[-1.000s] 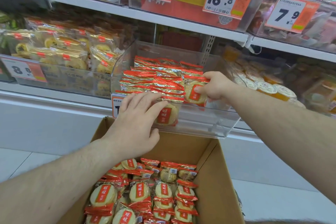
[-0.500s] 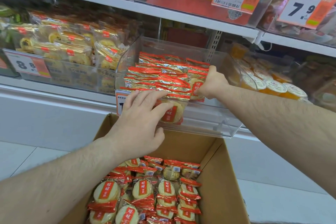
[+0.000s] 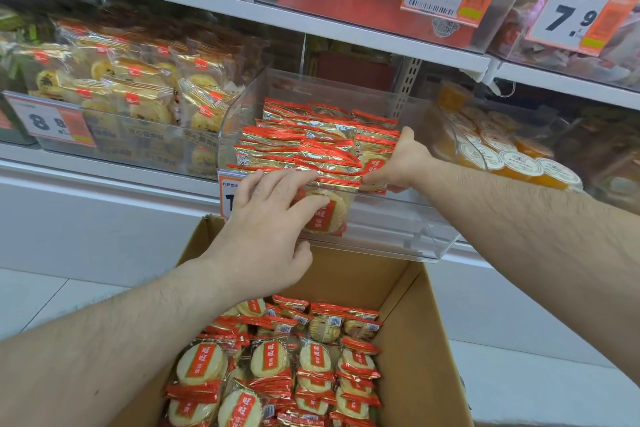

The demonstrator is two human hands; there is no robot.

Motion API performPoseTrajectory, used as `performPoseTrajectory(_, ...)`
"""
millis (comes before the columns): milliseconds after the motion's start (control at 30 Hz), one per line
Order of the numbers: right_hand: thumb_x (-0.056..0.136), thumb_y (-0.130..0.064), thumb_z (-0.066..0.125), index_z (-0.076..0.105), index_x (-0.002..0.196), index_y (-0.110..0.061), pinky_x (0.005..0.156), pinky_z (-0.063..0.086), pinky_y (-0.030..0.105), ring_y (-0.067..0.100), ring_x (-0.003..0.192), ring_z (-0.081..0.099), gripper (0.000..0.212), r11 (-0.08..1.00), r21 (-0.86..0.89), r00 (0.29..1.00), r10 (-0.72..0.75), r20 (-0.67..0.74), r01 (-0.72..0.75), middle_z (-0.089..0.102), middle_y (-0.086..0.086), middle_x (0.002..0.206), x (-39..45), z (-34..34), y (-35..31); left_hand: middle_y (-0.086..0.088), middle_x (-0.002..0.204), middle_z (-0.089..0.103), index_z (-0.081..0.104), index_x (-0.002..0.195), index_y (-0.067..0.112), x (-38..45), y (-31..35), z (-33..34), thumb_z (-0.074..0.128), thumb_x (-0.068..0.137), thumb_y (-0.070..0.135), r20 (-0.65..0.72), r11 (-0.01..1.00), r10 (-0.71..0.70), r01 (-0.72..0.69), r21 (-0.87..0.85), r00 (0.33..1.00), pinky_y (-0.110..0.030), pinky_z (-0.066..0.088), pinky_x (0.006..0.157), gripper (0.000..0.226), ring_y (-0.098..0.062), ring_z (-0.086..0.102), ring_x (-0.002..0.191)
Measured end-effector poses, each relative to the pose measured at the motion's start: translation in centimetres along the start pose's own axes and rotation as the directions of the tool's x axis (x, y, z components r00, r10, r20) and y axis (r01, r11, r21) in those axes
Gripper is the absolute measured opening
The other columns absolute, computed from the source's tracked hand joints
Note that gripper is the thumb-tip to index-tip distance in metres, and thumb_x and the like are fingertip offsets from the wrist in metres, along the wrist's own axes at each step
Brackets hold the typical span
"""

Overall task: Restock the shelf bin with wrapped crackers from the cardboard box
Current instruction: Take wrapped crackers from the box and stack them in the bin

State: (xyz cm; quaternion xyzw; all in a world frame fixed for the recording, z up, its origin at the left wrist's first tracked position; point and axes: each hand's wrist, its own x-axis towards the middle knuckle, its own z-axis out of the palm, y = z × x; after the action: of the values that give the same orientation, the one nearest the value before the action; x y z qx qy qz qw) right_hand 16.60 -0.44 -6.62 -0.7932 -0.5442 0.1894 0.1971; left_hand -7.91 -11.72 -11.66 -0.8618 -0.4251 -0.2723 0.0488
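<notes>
My left hand lies with straight fingers spread over the front of the clear shelf bin, steadying the upright front row of wrapped crackers, while my right hand has its fingers curled round one packet at the stack's right end. I judge I am seating that packet; next I should release it squarely and reach down to the cardboard box, where many crackers remain.
</notes>
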Motion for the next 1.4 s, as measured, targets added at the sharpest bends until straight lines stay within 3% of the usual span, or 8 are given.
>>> performPoseTrajectory(433,0.067,-0.045,0.087,0.055,0.116,-0.012,0.055,0.061,0.034,0.022,0.070,0.073,0.068,0.987,0.124,0.994,0.099,0.048,-0.104,0.068,0.011,0.100,1.1,0.0,0.7,0.000,0.145,0.042,0.057,0.125,0.026,0.0,0.0,-0.2,0.059,0.072,0.030,0.013,1.000,0.004,-0.004,0.011,1.000,-0.047,0.010,0.114,0.053,-0.024,0.031,0.137)
performPoseTrajectory(833,0.060,-0.045,0.091,0.037,0.128,-0.012,0.067,0.062,0.038,0.021,0.084,0.068,0.092,0.983,0.129,0.990,0.119,0.074,-0.128,0.058,0.010,0.112,-0.1,-0.8,0.3,-0.002,0.146,0.043,0.057,0.127,0.026,0.1,0.2,-0.5,0.058,0.073,0.028,0.016,1.000,-0.006,0.006,0.000,1.000,-0.052,0.018,0.114,0.054,-0.026,0.033,0.137)
performPoseTrajectory(1000,0.065,-0.055,0.084,0.030,0.133,-0.012,0.070,0.062,0.037,0.021,0.080,0.066,0.097,0.993,0.017,0.993,0.116,-0.020,-0.115,0.054,0.008,0.111,-2.7,-2.2,-0.9,-0.005,0.139,0.048,0.060,0.121,0.021,0.2,0.4,-0.9,0.062,0.071,0.024,-0.067,1.000,0.015,-0.016,-0.024,0.998,-0.046,0.020,0.109,0.051,-0.028,0.038,0.132)
performPoseTrajectory(1133,0.077,-0.049,0.072,0.036,0.131,-0.013,0.071,0.057,0.038,0.023,0.079,0.064,0.074,0.993,-0.110,0.979,-0.051,-0.199,0.029,0.059,0.003,0.094,-7.1,-2.4,-2.0,0.000,0.125,0.055,0.060,0.120,0.018,0.1,0.6,-1.1,0.060,0.074,0.020,-0.131,0.989,0.079,-0.094,-0.112,0.988,-0.036,0.030,0.099,0.046,-0.022,0.046,0.119)
performPoseTrajectory(1200,0.080,-0.038,0.064,0.050,0.117,-0.020,0.069,0.051,0.035,0.022,0.077,0.060,0.044,0.953,-0.152,0.892,-0.299,-0.340,0.261,0.060,-0.002,0.084,-9.6,-1.7,-1.6,0.003,0.114,0.060,0.059,0.119,0.018,-0.4,0.4,-1.0,0.060,0.077,0.018,-0.110,0.972,0.143,-0.161,-0.172,0.984,-0.028,0.037,0.092,0.042,-0.015,0.051,0.109)
performPoseTrajectory(1267,0.079,-0.027,0.061,0.057,0.088,-0.019,0.061,0.049,0.035,0.018,0.065,0.056,0.013,0.799,-0.207,0.672,-0.591,-0.446,0.565,0.053,-0.010,0.064,-12.4,-0.3,-1.1,0.010,0.106,0.062,0.059,0.120,0.021,-1.0,0.4,-1.1,0.059,0.082,0.022,0.021,0.961,0.173,-0.164,-0.224,0.985,-0.021,0.042,0.086,0.038,-0.008,0.053,0.101)
performPoseTrajectory(1333,0.076,-0.022,0.059,0.058,0.072,-0.014,0.052,0.044,0.029,0.011,0.055,0.047,0.009,0.618,-0.191,0.495,-0.748,-0.443,0.763,0.043,-0.013,0.057,-14.9,2.2,-0.3,0.015,0.102,0.056,0.057,0.121,0.024,-1.7,0.5,-1.0,0.058,0.086,0.025,0.251,0.963,0.159,-0.093,-0.254,0.955,-0.020,0.041,0.084,0.035,-0.005,0.052,0.098)
performPoseTrajectory(1400,0.075,-0.019,0.061,0.058,0.067,-0.013,0.049,0.041,0.024,0.009,0.052,0.045,0.010,0.550,-0.108,0.475,-0.792,-0.383,0.828,0.041,-0.014,0.057,-16.5,5.6,0.7,0.017,0.097,0.047,0.054,0.120,0.022,-2.2,0.1,-0.1,0.058,0.088,0.027,0.468,0.974,0.119,-0.012,-0.225,0.875,-0.021,0.040,0.080,0.033,-0.009,0.051,0.100)
